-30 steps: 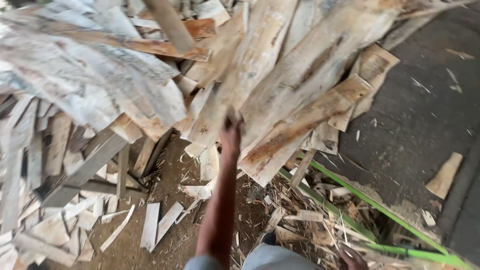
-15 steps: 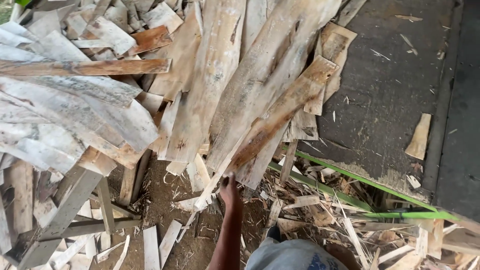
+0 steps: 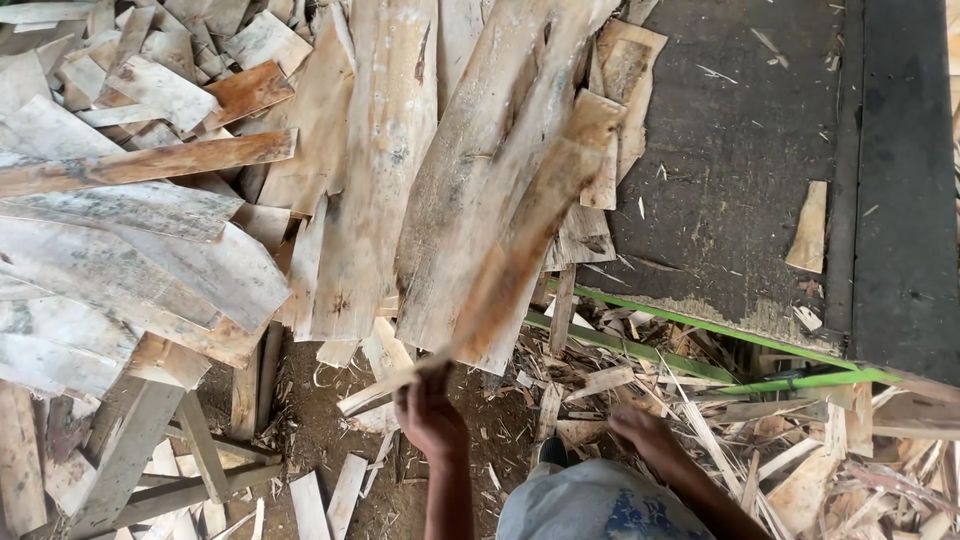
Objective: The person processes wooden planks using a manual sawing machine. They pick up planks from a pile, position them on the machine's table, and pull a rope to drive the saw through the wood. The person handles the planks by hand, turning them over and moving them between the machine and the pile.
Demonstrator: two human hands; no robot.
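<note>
The left hand (image 3: 430, 415) has its fingers clamped on the near end of a long wood strip (image 3: 520, 240), which slants up and away over the heap of wood offcuts (image 3: 200, 220); the right hand (image 3: 640, 430) rests low among splinters (image 3: 700, 420), its fingers' state unclear.

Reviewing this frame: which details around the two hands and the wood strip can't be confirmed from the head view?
- Left hand: its grip on the wood strip is hidden; only the back of the hand shows.
- Wood strip: motion-blurred, so its surface and far end are unclear.
- Right hand: fingers merge with the splinters; whether it holds anything cannot be told.
- Plank pile: cut off by the top and left edges.
- Green rail: partly buried under debris.
</note>
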